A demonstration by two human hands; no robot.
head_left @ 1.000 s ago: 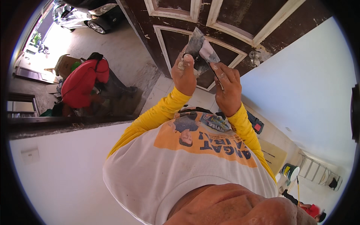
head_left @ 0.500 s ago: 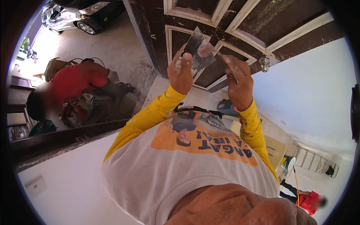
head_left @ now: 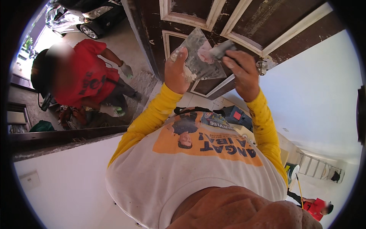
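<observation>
My left hand (head_left: 176,75) grips a flat, greyish square plate (head_left: 197,44) by its edge, thumb on top. A pinkish lump of putty (head_left: 206,54) sits on the plate, and pale residue coats the side near my thumb. In my right hand (head_left: 246,74) is a putty knife (head_left: 222,49), its blade over the plate beside the putty; whether it touches cannot be made out. Both hands are dusty. Just beyond them stands a dark brown panelled door (head_left: 263,19) with pale moulding strips and scuffed patches.
A round door knob (head_left: 262,67) is close to my right hand. Through the doorway at left, a person in a red shirt (head_left: 89,72) stands near a parked car (head_left: 89,17). At right are a dark toolbox (head_left: 236,116), a ladder (head_left: 318,164) and another person in red (head_left: 315,209).
The putty knife has turned, with its blade now by the putty. The plate has tilted slightly. The person outside has straightened from bending over. My view has shifted slightly.
</observation>
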